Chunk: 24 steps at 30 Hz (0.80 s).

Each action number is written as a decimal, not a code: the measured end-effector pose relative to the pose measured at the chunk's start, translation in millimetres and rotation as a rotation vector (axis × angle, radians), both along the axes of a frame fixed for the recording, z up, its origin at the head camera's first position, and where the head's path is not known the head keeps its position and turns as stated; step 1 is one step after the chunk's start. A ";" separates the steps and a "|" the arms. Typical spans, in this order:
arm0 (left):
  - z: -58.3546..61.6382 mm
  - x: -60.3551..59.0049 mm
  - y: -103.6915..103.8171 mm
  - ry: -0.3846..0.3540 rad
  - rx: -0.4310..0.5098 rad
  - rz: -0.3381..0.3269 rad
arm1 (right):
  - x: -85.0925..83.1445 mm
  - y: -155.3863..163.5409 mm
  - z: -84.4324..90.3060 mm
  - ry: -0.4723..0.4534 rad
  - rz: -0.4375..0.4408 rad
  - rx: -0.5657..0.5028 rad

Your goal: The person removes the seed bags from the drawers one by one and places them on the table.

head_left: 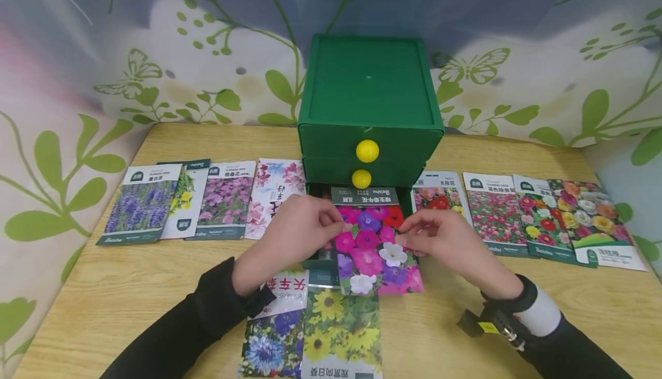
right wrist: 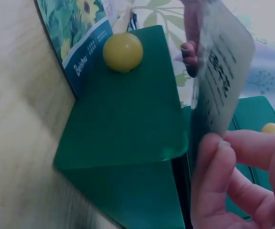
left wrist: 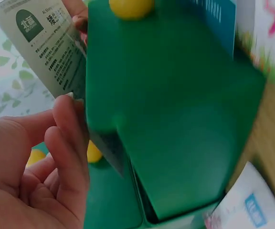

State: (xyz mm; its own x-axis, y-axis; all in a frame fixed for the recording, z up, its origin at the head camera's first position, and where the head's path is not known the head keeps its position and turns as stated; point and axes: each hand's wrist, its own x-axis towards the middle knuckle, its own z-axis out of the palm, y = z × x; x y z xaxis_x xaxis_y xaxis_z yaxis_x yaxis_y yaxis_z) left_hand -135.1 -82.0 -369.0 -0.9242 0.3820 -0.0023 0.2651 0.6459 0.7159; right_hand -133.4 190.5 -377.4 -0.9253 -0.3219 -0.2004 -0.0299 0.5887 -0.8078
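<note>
A seed packet [head_left: 373,247] printed with pink, purple and white flowers is held over the pulled-out bottom drawer [head_left: 314,263] of a green drawer box [head_left: 368,89]. My left hand [head_left: 331,224] pinches its left edge and my right hand [head_left: 408,235] pinches its right edge. In the left wrist view the left hand [left wrist: 63,129] grips the packet's printed back [left wrist: 47,52] next to the drawer front [left wrist: 175,119]. In the right wrist view the right hand [right wrist: 223,152] holds the packet [right wrist: 221,81] upright beside the drawer front [right wrist: 123,109] and its yellow knob [right wrist: 123,51].
Rows of seed packets lie to the left [head_left: 181,201] and right [head_left: 538,215] of the box. A sunflower packet [head_left: 341,327], a blue-flower packet [head_left: 271,339] and a white packet [head_left: 287,293] lie in front of the drawer. Two yellow knobs [head_left: 367,150] face me. The wooden table [head_left: 124,287] ends at a curtain.
</note>
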 end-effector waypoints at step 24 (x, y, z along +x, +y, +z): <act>-3.2 59.7 23.4 -0.112 0.054 -0.374 | 59.7 52.4 -11.0 -0.252 0.262 -0.058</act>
State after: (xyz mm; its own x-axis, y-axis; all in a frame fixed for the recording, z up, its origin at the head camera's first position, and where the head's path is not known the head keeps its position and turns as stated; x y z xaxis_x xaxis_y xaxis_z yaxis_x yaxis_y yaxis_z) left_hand -75.4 -58.6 -372.2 -0.7167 0.6943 -0.0659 0.3933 0.4804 0.7839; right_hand -73.7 242.9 -388.3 -0.7338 -0.5591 -0.3860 0.0304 0.5406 -0.8407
